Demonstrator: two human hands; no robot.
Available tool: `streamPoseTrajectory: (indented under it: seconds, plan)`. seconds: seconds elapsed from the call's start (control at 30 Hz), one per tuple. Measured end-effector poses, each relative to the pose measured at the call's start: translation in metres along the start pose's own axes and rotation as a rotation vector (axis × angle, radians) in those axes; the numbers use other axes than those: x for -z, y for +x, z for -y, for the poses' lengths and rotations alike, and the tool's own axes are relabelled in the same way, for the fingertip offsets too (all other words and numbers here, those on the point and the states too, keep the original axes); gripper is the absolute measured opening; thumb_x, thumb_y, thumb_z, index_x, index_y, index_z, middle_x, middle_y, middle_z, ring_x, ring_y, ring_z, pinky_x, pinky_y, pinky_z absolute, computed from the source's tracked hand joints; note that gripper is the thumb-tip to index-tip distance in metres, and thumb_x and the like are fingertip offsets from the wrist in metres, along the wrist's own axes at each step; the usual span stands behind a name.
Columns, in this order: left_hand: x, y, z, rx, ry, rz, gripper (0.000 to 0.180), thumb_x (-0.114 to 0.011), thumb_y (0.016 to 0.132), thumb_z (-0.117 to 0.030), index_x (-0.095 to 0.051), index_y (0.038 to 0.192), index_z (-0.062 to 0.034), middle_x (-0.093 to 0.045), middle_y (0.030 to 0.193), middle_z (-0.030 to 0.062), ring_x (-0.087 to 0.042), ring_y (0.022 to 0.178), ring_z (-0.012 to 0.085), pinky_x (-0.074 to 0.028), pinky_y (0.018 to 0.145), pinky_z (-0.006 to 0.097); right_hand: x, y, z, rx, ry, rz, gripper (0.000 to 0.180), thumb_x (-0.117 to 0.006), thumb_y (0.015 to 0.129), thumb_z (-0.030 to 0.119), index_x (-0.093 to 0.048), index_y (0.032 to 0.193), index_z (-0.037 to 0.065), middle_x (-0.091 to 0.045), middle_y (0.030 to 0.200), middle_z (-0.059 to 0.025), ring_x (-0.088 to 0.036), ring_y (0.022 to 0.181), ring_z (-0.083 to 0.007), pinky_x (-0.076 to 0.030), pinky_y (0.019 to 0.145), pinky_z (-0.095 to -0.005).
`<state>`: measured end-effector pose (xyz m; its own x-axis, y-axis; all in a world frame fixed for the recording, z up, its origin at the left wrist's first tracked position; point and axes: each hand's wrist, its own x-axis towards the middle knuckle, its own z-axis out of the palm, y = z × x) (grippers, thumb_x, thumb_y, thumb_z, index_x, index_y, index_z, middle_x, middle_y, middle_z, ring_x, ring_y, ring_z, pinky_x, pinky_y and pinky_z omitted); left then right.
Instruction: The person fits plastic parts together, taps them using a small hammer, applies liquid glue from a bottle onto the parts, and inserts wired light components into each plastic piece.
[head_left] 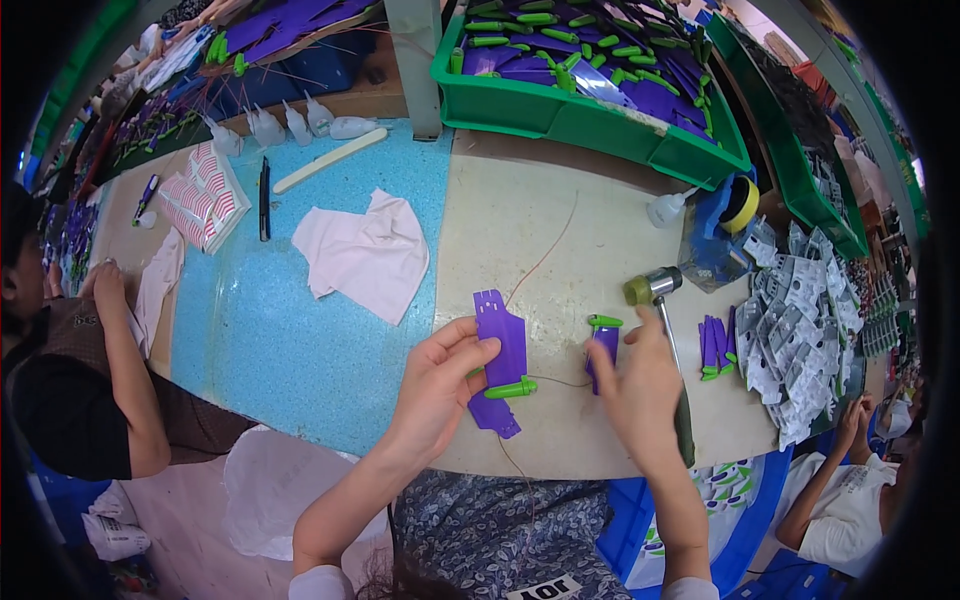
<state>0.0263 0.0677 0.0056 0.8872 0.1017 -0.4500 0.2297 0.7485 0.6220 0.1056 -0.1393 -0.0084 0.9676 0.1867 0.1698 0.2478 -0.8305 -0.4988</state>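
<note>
My left hand (pixel 440 380) pinches a flat purple plastic part (pixel 503 345) between thumb and fingers, raised over the near edge of the table. A bright green lever-like piece (pixel 511 389) sits across it, and thin wires trail from it. My right hand (pixel 640 390) is slightly blurred, thumb and forefinger apart. Its thumb overlaps a smaller purple piece with a green end (pixel 604 341) lying on the table; whether it touches cannot be made out. Just beside this hand lies a hammer (pixel 668 325) with a metal and yellowish head and a dark green handle, partly hidden.
A green crate (pixel 590 135) of purple and green parts stands at the back. Grey-white parts (pixel 800 330) are heaped right, near several purple strips (pixel 716 345). A white cloth (pixel 365 255), cutter knife (pixel 264 200) and flat stick (pixel 330 160) lie left. A co-worker (pixel 90 370) sits left.
</note>
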Motion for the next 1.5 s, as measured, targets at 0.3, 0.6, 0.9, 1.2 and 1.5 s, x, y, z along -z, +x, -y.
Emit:
streamPoseTrajectory:
  seconds: [0.3,0.6,0.9,1.2,1.5]
  plan:
    - [0.061,-0.026,-0.067,-0.414,1.245,-0.258,0.023,-0.072,0.081,-0.004,-0.069,0.103,0.0024,-0.071,0.088,0.0088,-0.066,0.081,0.0151,-0.052,0.074,0.029,0.012,-0.007,0.038,0.830,0.196,0.616,0.016,-0.066,0.075,0.007,-0.069,0.088,-0.002,-0.062,0.104,-0.0136,-0.055,0.113,-0.0319,-0.043,0.098,-0.0463]
    - [0.058,-0.027,-0.083,-0.187,1.526,-0.060,0.033,-0.078,0.072,-0.001,-0.067,0.103,-0.0015,-0.066,0.081,0.0073,-0.058,0.069,0.0116,-0.048,0.066,0.029,-0.012,0.019,0.051,1.110,0.178,0.745,0.009,-0.070,0.068,0.003,-0.070,0.075,-0.001,-0.058,0.125,-0.0167,-0.046,0.130,-0.0335,-0.037,0.110,-0.0486]
    - [0.043,0.016,-0.056,-0.209,1.146,-0.096,0.031,-0.077,0.075,0.000,-0.064,0.102,0.0039,-0.072,0.091,0.0139,-0.066,0.079,0.0172,-0.052,0.073,0.031,-0.065,-0.023,0.089,0.214,0.084,0.030,0.018,-0.065,0.084,0.003,-0.055,0.098,-0.005,-0.043,0.131,-0.0335,-0.047,0.113,-0.0496,-0.040,0.097,-0.0536]
    - [0.030,0.032,-0.013,-0.436,0.657,-0.111,0.018,-0.063,0.090,0.003,-0.064,0.108,0.0060,-0.068,0.111,0.0139,-0.063,0.103,0.0139,-0.048,0.092,0.027,-0.046,0.002,0.066,-0.223,1.243,0.133,0.042,-0.072,0.081,-0.007,-0.064,0.122,-0.001,-0.068,0.104,-0.0113,-0.064,0.097,-0.0172,-0.051,0.084,-0.0307]
    - [-0.022,0.014,0.009,-0.643,0.582,0.127,0.039,-0.052,0.093,0.008,-0.048,0.132,0.0041,-0.065,0.122,0.0176,-0.060,0.118,0.0224,-0.045,0.101,0.033,-0.032,-0.006,0.055,0.053,1.137,0.060,0.043,-0.064,0.084,-0.011,-0.064,0.126,-0.002,-0.055,0.113,-0.0083,-0.054,0.107,-0.0178,-0.046,0.089,-0.0276]
